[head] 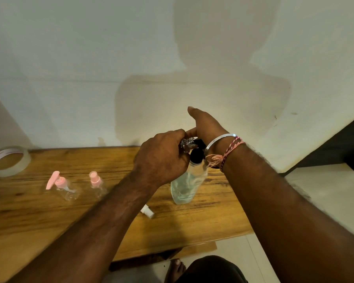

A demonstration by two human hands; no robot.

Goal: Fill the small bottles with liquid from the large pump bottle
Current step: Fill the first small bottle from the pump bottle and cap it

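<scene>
Filling step: left hand (pixel 161 158) fingers grip small bottle (pixel 187 144) at pump (pixel 197 154); right hand (pixel 206 127) presses down, thumb straight; next, steady full strokes.

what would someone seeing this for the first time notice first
Two bare hands meet over the black pump head of the large pump bottle, which stands mid-table: the left hand grips a small clear bottle at the nozzle, while the right hand bears on the pump. To the left on the wooden table stand two small pink-topped bottles, with a tape roll at the far left edge.
</scene>
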